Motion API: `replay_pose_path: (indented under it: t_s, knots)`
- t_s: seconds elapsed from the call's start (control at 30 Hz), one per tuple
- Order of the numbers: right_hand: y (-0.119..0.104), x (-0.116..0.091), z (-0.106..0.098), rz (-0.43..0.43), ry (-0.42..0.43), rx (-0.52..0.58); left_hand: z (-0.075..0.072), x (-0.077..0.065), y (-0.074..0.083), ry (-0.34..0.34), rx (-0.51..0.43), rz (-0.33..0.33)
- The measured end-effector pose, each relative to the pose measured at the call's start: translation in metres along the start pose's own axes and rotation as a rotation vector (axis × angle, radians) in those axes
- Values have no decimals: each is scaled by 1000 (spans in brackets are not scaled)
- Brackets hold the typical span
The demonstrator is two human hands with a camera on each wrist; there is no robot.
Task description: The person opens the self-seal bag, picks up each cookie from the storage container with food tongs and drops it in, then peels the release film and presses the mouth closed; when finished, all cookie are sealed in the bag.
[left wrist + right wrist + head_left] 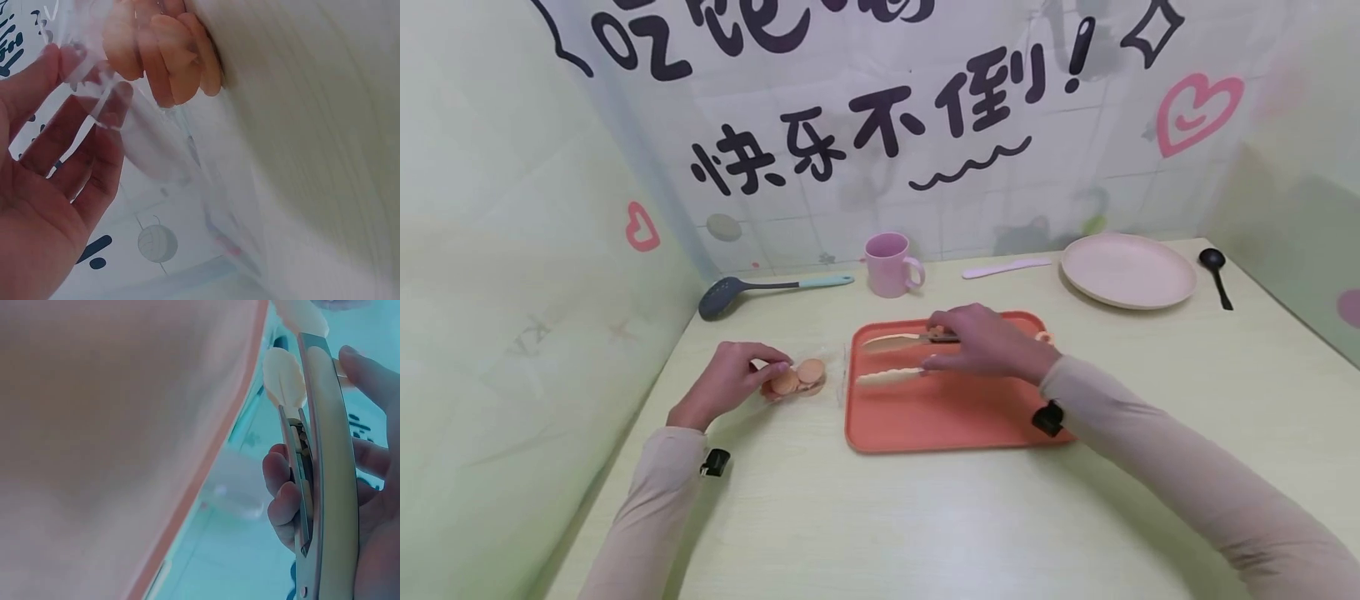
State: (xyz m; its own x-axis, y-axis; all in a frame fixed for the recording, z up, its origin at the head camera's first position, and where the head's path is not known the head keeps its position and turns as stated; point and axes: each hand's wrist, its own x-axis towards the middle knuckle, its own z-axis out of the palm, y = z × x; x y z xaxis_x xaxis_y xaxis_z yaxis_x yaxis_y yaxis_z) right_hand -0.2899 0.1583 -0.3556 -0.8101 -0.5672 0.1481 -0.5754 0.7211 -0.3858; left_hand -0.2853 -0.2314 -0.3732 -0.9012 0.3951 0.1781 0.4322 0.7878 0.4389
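My left hand (pixel 730 379) pinches the edge of a clear plastic bag (pixel 150 134) left of the tray. Inside the bag are several round, pinkish-orange slices (pixel 810 372), probably sausage or ham. My right hand (pixel 981 340) grips a pair of tongs (pixel 334 462) with cream tips, fingers curled round one arm and thumb on the other. The tongs are spread, their tips pointing left above the orange tray (pixel 955 417), with nothing between them. Some small brownish food (pixel 938 332) shows partly behind the right hand, at the tray's back.
Along the back stand a slotted ladle (pixel 722 296), a pink mug (pixel 887 267), a lilac knife (pixel 1006 268), a pink plate (pixel 1127 271) and a black spoon (pixel 1213 262). A small orange-white piece (pixel 1043 337) lies at the tray's right. A printed wall sheet rises behind.
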Motion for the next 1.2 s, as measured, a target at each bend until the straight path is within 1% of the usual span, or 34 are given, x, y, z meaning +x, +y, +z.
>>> replay_pose_path:
  t_s: [0.17,0.23,0.37,0.43,0.53,0.6,0.67,0.73,0.87,0.97,1.03,1.07,1.13,1.2]
  knots:
    - [25,-33,-20,2,90,-66,-2,-2,1,-23,30,-2]
    - [38,-49,-30,29,123,-81,-3,-2,0,-31,35,13]
    - [61,-83,-51,125,182,-105,-4,0,0,-59,38,71]
    - [73,-99,-59,160,216,-113,-5,3,0,-74,45,93]
    - [88,-118,-66,195,261,-122,-8,8,1,-78,71,88]
    - [98,-129,-68,216,283,-126,-11,14,2,-73,92,71]
    - [108,-138,-70,245,289,-135,-13,21,4,-87,113,47]
    - [116,-146,-70,283,287,-146,-14,31,7,-135,123,35]
    - [132,-160,-73,370,253,-132,-11,54,17,-287,132,39]
    - [142,-169,-74,416,227,-101,-5,69,23,-398,128,31]
    - [148,-174,-73,442,199,-81,1,76,24,-458,116,15]
    - [151,-177,-73,455,187,-71,3,79,24,-478,102,8]
    - [155,-182,-71,487,153,-56,10,83,23,-498,65,1]
    - [160,-187,-69,506,122,-43,14,85,20,-487,34,-15]
